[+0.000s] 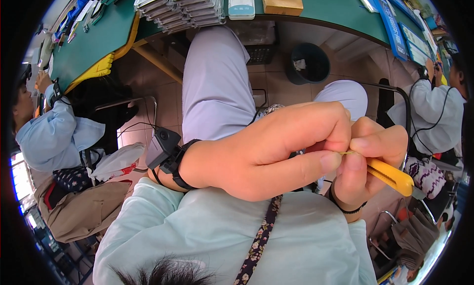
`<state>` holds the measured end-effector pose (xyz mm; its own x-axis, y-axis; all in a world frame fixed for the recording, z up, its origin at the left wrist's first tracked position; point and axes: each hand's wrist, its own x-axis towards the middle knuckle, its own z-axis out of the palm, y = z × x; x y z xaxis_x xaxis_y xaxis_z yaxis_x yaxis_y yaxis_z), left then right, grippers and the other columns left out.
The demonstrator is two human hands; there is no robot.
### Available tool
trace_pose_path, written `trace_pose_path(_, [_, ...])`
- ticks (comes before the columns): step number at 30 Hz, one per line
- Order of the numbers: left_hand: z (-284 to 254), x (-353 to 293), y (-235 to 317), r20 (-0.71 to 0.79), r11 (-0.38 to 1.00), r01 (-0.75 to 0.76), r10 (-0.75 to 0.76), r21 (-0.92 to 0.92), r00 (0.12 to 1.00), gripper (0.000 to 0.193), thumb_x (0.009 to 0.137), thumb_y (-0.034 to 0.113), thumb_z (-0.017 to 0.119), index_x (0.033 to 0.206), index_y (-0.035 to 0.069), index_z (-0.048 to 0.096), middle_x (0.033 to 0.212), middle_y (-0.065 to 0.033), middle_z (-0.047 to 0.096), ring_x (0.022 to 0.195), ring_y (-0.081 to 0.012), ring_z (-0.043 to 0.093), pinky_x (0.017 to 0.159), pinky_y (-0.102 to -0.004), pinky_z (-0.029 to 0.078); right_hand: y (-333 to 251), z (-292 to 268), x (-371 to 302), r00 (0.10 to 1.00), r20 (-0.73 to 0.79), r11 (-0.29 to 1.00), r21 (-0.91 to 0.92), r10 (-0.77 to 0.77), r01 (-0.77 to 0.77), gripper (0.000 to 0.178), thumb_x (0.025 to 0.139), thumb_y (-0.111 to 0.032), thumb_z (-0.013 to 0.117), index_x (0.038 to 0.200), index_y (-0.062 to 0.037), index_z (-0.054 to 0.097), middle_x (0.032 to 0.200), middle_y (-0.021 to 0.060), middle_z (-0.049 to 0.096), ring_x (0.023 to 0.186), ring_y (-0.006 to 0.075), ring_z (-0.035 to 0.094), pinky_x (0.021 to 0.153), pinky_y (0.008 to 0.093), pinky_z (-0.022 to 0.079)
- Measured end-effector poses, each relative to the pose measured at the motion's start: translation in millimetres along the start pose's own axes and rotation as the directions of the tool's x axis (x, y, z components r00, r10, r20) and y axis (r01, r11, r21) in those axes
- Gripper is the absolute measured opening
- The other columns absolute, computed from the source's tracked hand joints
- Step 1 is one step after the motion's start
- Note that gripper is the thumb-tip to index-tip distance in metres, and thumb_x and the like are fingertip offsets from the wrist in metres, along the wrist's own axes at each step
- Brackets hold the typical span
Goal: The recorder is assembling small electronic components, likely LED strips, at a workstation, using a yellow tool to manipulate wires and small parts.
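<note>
In front of my chest, my left hand [276,156] and my right hand [368,146] meet with their fingertips almost touching. A short, thin yellowish strand [344,152] runs between them, its left end pinched by my left thumb and forefinger. At its other end are my right thumb and fingertips, also pressed together. A yellow utility knife [392,177] with a dark toothed slot is tucked in my right hand, its end sticking out to the right. The fingers hide the rest of the knife, and its blade cannot be seen. A black camera device [165,144] is strapped to my left wrist.
Beyond my knees stands a green table [326,8] with stacked clear trays [197,8], a white-and-blue box [241,3] and a wooden block [282,1]. Below it is a dark bin [307,63]. Co-workers sit at left [54,132] and right [429,107].
</note>
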<state>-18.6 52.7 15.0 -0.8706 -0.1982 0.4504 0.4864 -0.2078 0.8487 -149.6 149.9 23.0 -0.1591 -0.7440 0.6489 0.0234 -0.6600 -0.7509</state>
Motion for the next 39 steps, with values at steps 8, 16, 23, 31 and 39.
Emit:
trace_pose_path(8, [-3.0, 6.0, -3.7, -0.007, 0.857, -0.269, 0.303, 0.439, 0.953, 0.005, 0.077, 0.002, 0.048, 0.082, 0.003, 0.045, 0.073, -0.0045, 0.044, 0.059, -0.017, 0.036, 0.053, -0.0307, 0.029, -7.1, 2.2, 2.9, 0.993, 0.016, 0.992, -0.049, 0.117, -0.116, 0.03, 0.072, 0.013, 0.054, 0.1, 0.0047, 0.046, 0.063, 0.0063, 0.047, 0.048, 0.0059, 0.036, 0.044, 0.0213, 0.025])
trace_pose_path(16, [-1.1, 8.0, -1.1, 0.018, 0.572, -0.309, 0.456, 0.76, 0.89, 0.021, 0.064, -0.001, 0.055, 0.083, 0.003, 0.048, 0.067, -0.0064, 0.045, 0.052, -0.0194, 0.038, 0.048, -0.0318, 0.027, -13.8, 10.4, -0.6, 0.968, -0.092, 0.972, 0.054, 0.232, -0.228, 0.026, 0.073, 0.013, 0.053, 0.095, 0.0053, 0.042, 0.065, 0.0054, 0.047, 0.049, 0.0037, 0.034, 0.046, 0.0187, 0.026])
trace_pose_path(23, [2.0, 8.5, -1.4, 0.03, 0.437, -0.28, 0.496, 0.855, 0.868, 0.031, 0.055, -0.002, 0.058, 0.083, 0.005, 0.049, 0.065, -0.0043, 0.045, 0.051, -0.0196, 0.04, 0.047, -0.0322, 0.027, -15.2, 11.6, 0.8, 0.937, -0.116, 0.928, 0.219, 0.33, -0.3, 0.022, 0.075, 0.011, 0.052, 0.093, 0.0061, 0.041, 0.067, 0.0059, 0.048, 0.053, 0.0036, 0.036, 0.05, 0.0175, 0.028])
trace_pose_path(31, [4.4, 6.6, -0.5, 0.02, 0.417, -0.261, 0.499, 0.87, 0.866, 0.032, 0.052, 0.0, 0.06, 0.082, 0.006, 0.049, 0.066, -0.004, 0.047, 0.052, -0.0194, 0.042, 0.048, -0.032, 0.03, -12.6, 11.0, -0.9, 0.952, -0.063, 0.926, 0.26, 0.3, -0.274, 0.021, 0.074, 0.011, 0.05, 0.091, 0.0067, 0.04, 0.067, 0.0057, 0.047, 0.054, 0.0037, 0.036, 0.051, 0.0179, 0.028])
trace_pose_path(39, [6.1, 7.2, -2.9, 0.046, 0.402, -0.293, 0.522, 0.867, 0.852, 0.03, 0.055, 0.003, 0.061, 0.082, 0.006, 0.049, 0.066, -0.0032, 0.046, 0.052, -0.0188, 0.042, 0.049, -0.032, 0.03, -14.5, 8.9, -2.9, 0.952, -0.065, 0.935, 0.215, 0.3, -0.28, 0.023, 0.071, 0.011, 0.051, 0.089, 0.0017, 0.041, 0.058, 0.0009, 0.04, 0.049, 0.0035, 0.028, 0.046, 0.02, 0.023])
